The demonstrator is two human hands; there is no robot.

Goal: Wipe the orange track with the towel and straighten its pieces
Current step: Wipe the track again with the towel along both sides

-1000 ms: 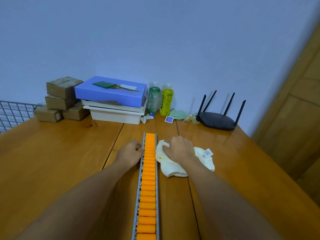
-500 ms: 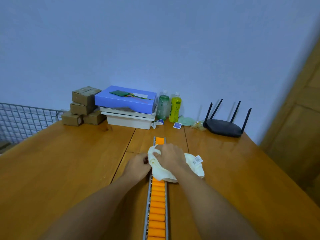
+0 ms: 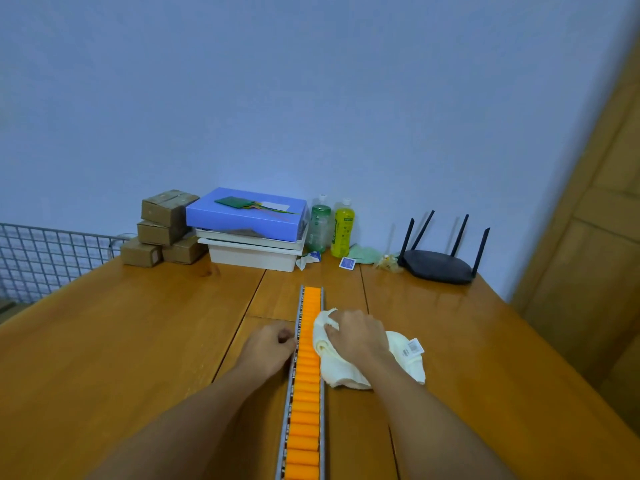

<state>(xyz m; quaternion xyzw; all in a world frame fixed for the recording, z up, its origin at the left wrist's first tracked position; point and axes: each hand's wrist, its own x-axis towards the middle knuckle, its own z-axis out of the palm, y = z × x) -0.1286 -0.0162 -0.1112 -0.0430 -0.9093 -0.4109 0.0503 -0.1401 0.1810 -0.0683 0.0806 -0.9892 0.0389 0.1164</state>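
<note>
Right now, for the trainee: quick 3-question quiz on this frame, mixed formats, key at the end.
1. True or false: the towel lies right of the track, under the right hand.
2. Multiple choice: where is the left hand? A) on the router B) against the track's left rail C) lifted off the table
3. Fill in: the yellow bottle stands between the green bottle and the black ____.

Key: 1 true; 2 B; 3 router.
</note>
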